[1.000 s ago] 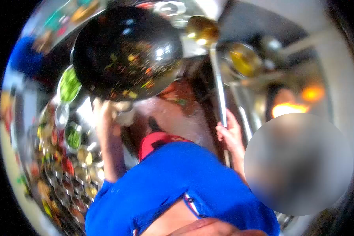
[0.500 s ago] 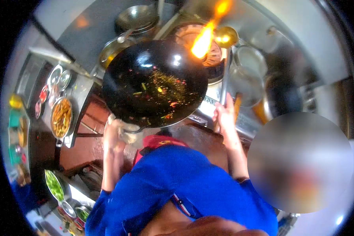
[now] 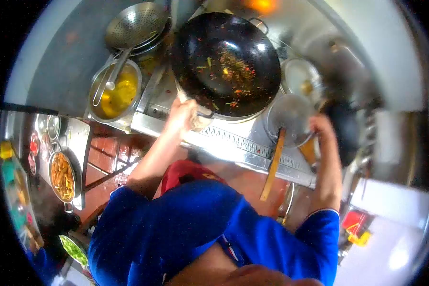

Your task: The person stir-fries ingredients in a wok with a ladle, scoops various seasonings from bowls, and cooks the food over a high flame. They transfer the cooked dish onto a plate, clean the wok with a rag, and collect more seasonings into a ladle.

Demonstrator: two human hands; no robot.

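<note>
The black wok (image 3: 252, 95), with two ring handles, sits over the stove, oil and bits of red and green seasoning in its bottom. My left hand (image 3: 183, 114) is closed on the wok's near handle through a pale cloth (image 3: 200, 123). My right hand (image 3: 322, 125) is at the right, over the edge of a metal pan, its fingers curled and slightly blurred. The ladle's golden bowl (image 3: 307, 87) shows just beyond it, inside a round pot (image 3: 298, 66); its handle appears to run back to my right hand but is hard to make out.
A perforated strainer (image 3: 136, 24) and a metal basin of yellow oil (image 3: 93, 102) stand left of the wok. A pan with a wooden handle (image 3: 273, 171) juts over the counter's front edge. Another dark wok (image 3: 346, 136) lies right. Cooked food fills a pan (image 3: 62, 176) at far left.
The wok has moved away from me and right, down onto the stove. My right hand and the ladle have moved right. The tall flame by the wok's rim has shrunk to a glow behind it.
</note>
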